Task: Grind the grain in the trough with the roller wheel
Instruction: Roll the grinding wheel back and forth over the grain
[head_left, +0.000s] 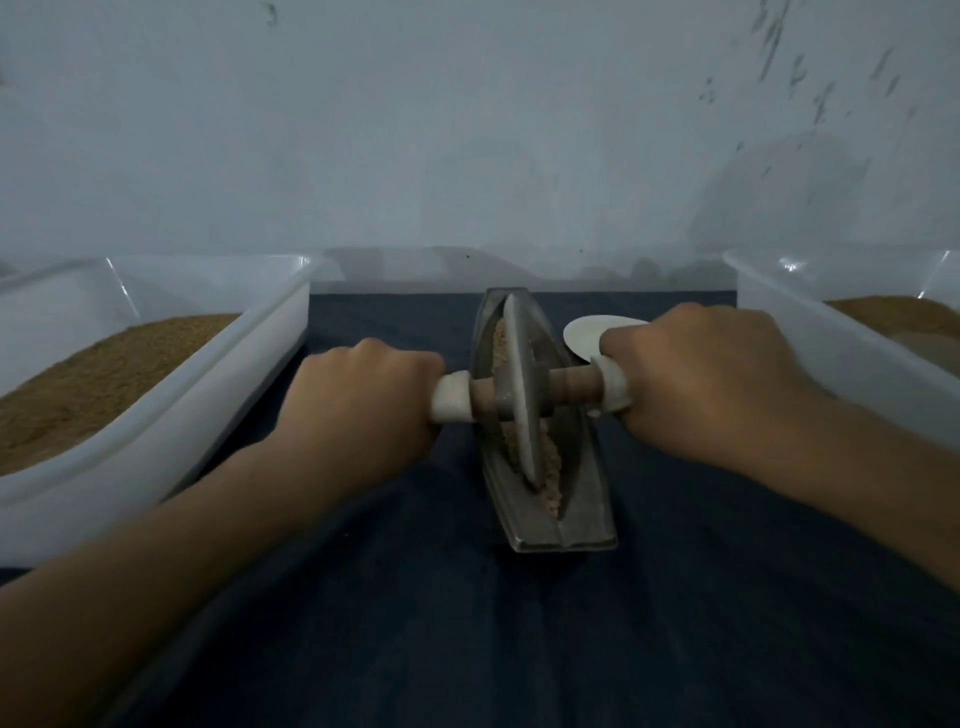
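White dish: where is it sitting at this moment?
In the head view the white dish lies on the dark cloth, just right of the trough's far end, partly hidden behind the right hand.

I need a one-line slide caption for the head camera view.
Left hand and right hand grip the handles of the roller wheel, standing in the trough of grain.

The left hand (363, 400) and right hand (696, 379) hide the roller wheel's (519, 353) handle ends. The white dish (584, 332) lies partly behind the right hand. The left tub (218, 395) and right tub (831, 343) are cut off at the edges.
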